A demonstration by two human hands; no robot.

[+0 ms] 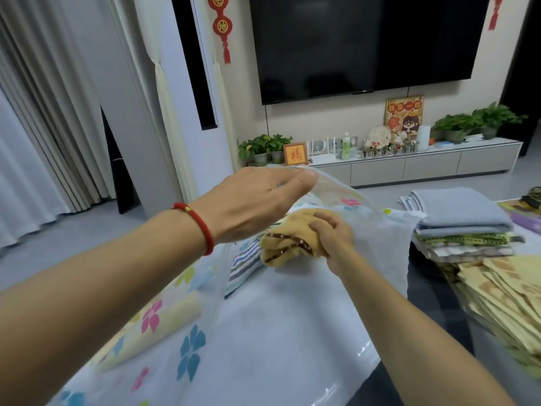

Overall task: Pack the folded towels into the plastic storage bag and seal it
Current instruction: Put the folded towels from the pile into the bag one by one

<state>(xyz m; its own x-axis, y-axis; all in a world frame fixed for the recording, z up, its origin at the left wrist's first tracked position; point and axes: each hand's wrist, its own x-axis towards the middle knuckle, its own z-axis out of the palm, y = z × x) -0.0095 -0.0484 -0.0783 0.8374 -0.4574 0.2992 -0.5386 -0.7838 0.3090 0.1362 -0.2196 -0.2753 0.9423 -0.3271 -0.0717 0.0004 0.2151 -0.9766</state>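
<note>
Yellow towel (pixel 288 241), gripped in the curled right hand (pixel 332 234) inside the plastic storage bag (pixel 263 317), should be pushed deep and flat while the left hand (pixel 257 200) pinches the mouth up.

Small framed picture (pixel 295 154) — one gold character (福) on red.

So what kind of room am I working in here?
Most likely a home living room: a large wall-mounted TV above a low media cabinet with potted plants, and floor-length curtains at the left.
</note>
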